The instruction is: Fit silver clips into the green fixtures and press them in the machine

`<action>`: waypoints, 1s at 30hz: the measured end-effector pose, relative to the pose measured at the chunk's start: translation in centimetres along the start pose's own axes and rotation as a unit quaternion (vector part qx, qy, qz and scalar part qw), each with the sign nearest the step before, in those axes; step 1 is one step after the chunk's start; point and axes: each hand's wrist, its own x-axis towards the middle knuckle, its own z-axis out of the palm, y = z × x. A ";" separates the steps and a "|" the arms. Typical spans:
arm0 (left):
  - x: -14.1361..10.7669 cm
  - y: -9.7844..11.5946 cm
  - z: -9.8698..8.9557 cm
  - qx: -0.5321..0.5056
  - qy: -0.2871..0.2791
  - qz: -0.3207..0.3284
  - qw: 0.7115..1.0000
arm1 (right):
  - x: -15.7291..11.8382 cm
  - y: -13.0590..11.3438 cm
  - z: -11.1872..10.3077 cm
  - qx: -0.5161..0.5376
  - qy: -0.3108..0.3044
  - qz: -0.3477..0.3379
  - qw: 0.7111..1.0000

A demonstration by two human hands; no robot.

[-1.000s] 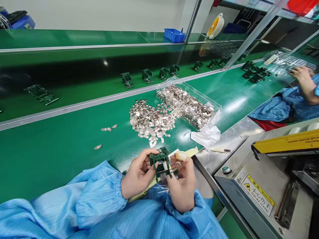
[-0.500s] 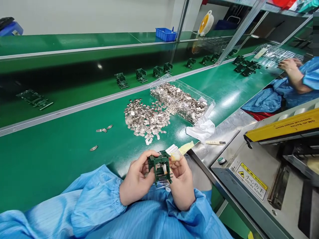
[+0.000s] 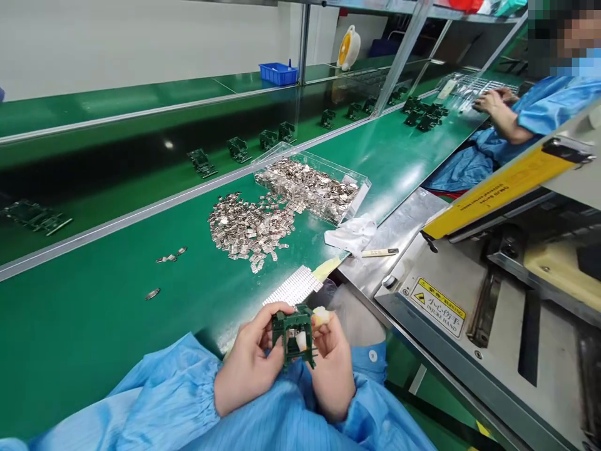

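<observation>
My left hand [image 3: 244,373] is closed around the left side of a dark green plastic frame [image 3: 278,327] with an open middle and thin prongs below. My right hand [image 3: 334,369] grips the frame's right side; a pale yellowish cover [image 3: 321,315] sits on a raised fingertip. A white-tipped finger [image 3: 301,341] shows through the opening, near a small shiny metal piece [image 3: 292,333]. Just beyond the hands lies a white gridded sheet [image 3: 293,285], partly hidden by them. Past it is a heap of small metal plates [image 3: 251,225].
A clear box [image 3: 364,191] of metal plates stands behind the heap, with a white cloth [image 3: 350,233] and a marker [image 3: 379,252] nearby. Green frames [image 3: 237,150] line the back ledge. At right are a machine [image 3: 439,307] and a co-worker's hands [image 3: 493,100].
My view has turned to the right, so the bench contents sit further left. Both hands still hold the green frame, and much more of the gridded sheet shows.
</observation>
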 end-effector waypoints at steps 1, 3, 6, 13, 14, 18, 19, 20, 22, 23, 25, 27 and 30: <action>-0.1 0.0 0.0 0.006 -0.013 0.005 1.000 | -0.3 0.3 -0.5 -0.001 0.001 -0.001 1.000; 0.4 0.0 0.1 0.003 -0.009 0.018 1.000 | -0.1 0.7 -1.7 -0.021 0.011 -0.007 1.000; 3.1 0.4 0.3 -0.022 0.063 0.054 0.996 | 2.1 1.2 -3.2 -0.113 0.045 -0.021 0.992; 9.7 -0.2 1.8 -0.083 0.096 0.079 0.989 | 7.3 3.0 -2.5 -0.219 0.039 -0.064 0.973; 9.7 -0.4 1.9 -0.078 0.094 0.080 0.989 | 7.4 3.3 -2.3 -0.225 0.043 -0.076 0.971; 9.1 -1.4 1.9 -0.053 0.072 0.076 0.993 | 7.3 4.7 -2.3 -0.238 0.056 -0.130 0.961; 9.0 -1.5 1.9 -0.048 0.070 0.074 0.994 | 7.3 5.1 -2.4 -0.241 0.057 -0.142 0.958; 9.0 -1.6 1.9 -0.042 0.072 0.073 0.994 | 7.4 5.4 -2.6 -0.246 0.057 -0.154 0.955; 9.0 -1.6 2.0 -0.027 0.079 0.073 0.994 | 7.6 6.0 -3.0 -0.260 0.056 -0.176 0.948; 9.1 -1.5 2.0 -0.020 0.082 0.074 0.994 | 7.7 6.3 -3.2 -0.268 0.054 -0.188 0.943; 9.2 -1.4 2.2 -0.012 0.087 0.078 0.993 | 7.9 6.5 -3.7 -0.288 0.051 -0.210 0.933; 9.2 -1.2 2.2 -0.013 0.089 0.081 0.993 | 8.1 6.6 -4.1 -0.310 0.043 -0.226 0.923; 9.2 -1.1 2.2 -0.013 0.094 0.084 0.992 | 8.1 6.6 -4.7 -0.344 0.010 -0.226 0.911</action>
